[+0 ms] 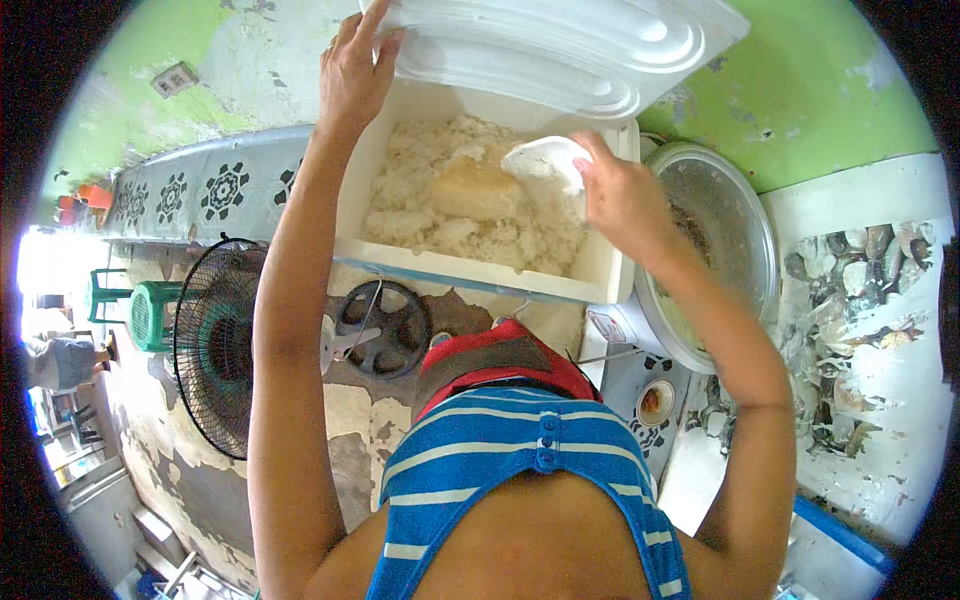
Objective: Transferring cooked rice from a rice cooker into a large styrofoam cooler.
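My left hand (358, 79) grips the left edge of a white foam lid (540, 45), which is tilted up at the back of a white foam box (480, 271). Loose cooked rice (420, 157) fills much of the box's floor. In its middle sits a compact, yellowish rice lump (476, 191). My right hand (622, 199) holds a small white bowl (544, 159) by its rim, tipped on its side over the right part of the rice. Some rice clings to the bowl's inside.
Beside the box on the right is a large round container with a clear cover (735, 202). A small dish (655, 403) rests on patterned tile. An electric fan (217, 345) and green plastic stools (146, 315) stand left. A person (64, 364) is farther off.
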`<state>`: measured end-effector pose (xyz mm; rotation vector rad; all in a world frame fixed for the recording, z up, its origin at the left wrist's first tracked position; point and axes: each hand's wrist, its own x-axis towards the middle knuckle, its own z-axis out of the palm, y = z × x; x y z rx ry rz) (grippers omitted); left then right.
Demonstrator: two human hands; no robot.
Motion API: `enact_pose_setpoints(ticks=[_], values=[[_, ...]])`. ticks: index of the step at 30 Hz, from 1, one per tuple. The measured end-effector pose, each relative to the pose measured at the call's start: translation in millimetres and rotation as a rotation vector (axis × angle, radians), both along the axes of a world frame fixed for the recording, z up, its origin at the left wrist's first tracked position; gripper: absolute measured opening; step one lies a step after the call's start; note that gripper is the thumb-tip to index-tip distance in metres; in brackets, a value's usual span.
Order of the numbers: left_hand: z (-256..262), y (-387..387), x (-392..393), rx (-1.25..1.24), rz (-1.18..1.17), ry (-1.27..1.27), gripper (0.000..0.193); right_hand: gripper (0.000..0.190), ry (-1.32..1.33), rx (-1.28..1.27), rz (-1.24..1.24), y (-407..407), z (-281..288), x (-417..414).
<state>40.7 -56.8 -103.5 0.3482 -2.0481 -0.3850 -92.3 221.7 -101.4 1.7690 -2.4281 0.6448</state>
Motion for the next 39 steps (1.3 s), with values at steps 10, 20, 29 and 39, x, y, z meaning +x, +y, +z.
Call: enact_pose_setpoints(ticks=[10, 20, 29, 39], values=[[-3.9, -1.5, 1.3, 0.051, -0.021, 0.070, 0.057, 0.024, -0.207, -0.053, 0.041, -88.7, -54.3, 34.1], [-8.3, -6.8, -0.7, -0.112, 0.044, 0.096, 0.061, 0.030, -0.007, -0.434, 0.276, -95.9, -14.1, 0.8], [-11.3, -11.4, 0.3, -0.070, 0.026, 0.060, 0.059, 0.026, 0.182, -0.007, 0.265, -48.2, -38.8, -13.9], [-6.9, -9.2, 1.2, -0.058, 0.040, 0.071, 0.062, 0.040, 0.371, 0.242, 0.452, -15.8, 45.2, 7.8]])
